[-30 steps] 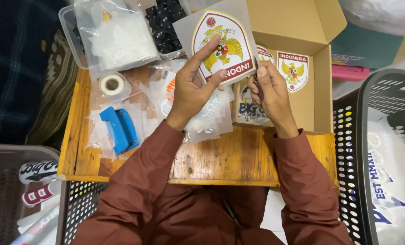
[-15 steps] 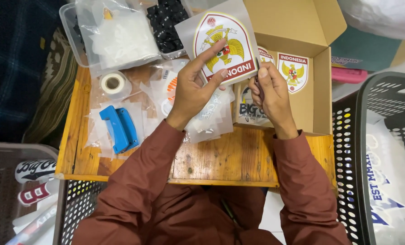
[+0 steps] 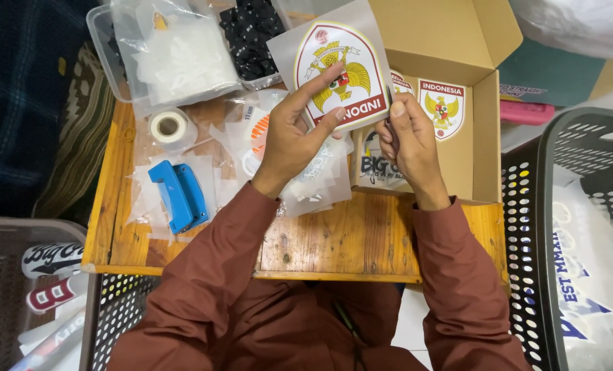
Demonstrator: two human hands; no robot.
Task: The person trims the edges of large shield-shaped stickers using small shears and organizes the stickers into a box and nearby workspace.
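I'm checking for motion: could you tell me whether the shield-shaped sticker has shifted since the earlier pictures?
No, hardly at all: the shield-shaped sticker lies as before against the cardboard box, between the left hand and right hand.

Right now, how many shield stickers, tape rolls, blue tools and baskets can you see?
Shield stickers: 2, the big shield sticker held by the left hand and right hand, and the small shield sticker in the cardboard box
White tape roll: 1
Blue tool: 1
Baskets: 2, the grey basket and the black basket
Total: 6
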